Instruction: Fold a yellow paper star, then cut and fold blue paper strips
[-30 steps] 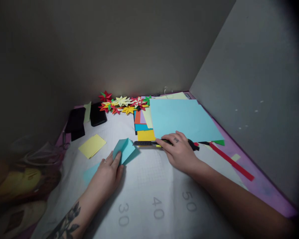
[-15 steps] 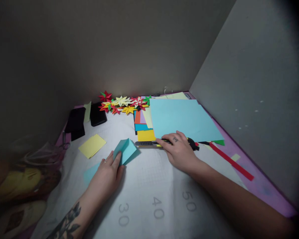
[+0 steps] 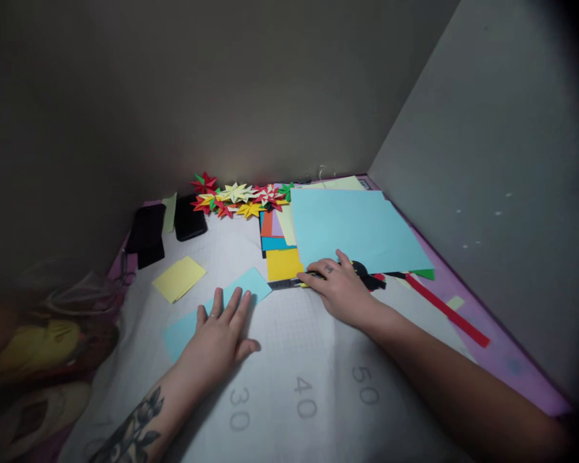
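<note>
A light blue paper strip (image 3: 255, 283) lies unfolded on the white gridded sheet (image 3: 280, 341), and my left hand (image 3: 222, 334) rests on it with fingers spread. Farther right, my right hand (image 3: 338, 286) is closed over a black and yellow utility knife (image 3: 289, 283), whose blade end points left towards the strip. A large light blue sheet (image 3: 352, 225) lies just beyond my right hand. Small yellow papers (image 3: 179, 279) are to the left of the strip. The middle of the strip is hidden under my left hand.
Folded paper stars (image 3: 236, 194) and black phones (image 3: 191, 218) line the back. Coloured papers (image 3: 284, 264) stick out beside the large blue sheet. A red strip (image 3: 448, 310) is at the right, scissors (image 3: 124, 269) and a plastic bag (image 3: 84, 292) at the left.
The raised, folded end of the blue strip now lies flat, and my left hand has opened over it. My right hand has shifted slightly left with the knife, whose blade end has tilted lower.
</note>
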A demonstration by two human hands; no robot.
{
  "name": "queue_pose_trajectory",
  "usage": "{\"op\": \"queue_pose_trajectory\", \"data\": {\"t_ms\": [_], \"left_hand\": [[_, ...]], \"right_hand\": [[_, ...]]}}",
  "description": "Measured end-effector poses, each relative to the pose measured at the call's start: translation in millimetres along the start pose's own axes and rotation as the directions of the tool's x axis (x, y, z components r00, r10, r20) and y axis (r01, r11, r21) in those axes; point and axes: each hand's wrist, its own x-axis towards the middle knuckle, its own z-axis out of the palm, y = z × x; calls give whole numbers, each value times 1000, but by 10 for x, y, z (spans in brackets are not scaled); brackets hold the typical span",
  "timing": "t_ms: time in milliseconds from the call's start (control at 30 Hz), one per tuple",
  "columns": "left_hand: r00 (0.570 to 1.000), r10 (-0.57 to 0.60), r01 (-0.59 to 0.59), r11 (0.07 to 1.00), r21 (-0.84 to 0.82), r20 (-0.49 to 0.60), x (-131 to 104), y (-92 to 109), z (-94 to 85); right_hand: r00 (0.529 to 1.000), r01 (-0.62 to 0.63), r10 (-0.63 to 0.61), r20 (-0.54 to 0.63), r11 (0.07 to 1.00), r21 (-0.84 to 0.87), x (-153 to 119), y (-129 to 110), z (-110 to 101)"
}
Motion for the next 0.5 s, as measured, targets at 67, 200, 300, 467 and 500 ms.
{"op": "queue_pose_trajectory", "data": {"t_ms": [67, 200, 300, 467, 500], "left_hand": [[999, -16, 15, 1000, 10, 31, 5, 17, -5], [999, -13, 13, 1000, 17, 32, 3, 18, -7], [1000, -6, 6, 1000, 11, 14, -2, 8, 0], [1000, -10, 9, 1000, 18, 17, -1, 7, 5], [1000, -10, 9, 1000, 20, 18, 0, 7, 5]], "right_hand": [[1000, 1, -1, 20, 1000, 5, 38, -21, 15], [1000, 22, -22, 16, 1000, 9, 142, -94, 64], [999, 43, -43, -10, 999, 12, 199, -138, 96], [998, 55, -55, -8, 998, -2, 132, -129, 90], [999, 54, -54, -3, 999, -8, 101, -120, 84]]}}
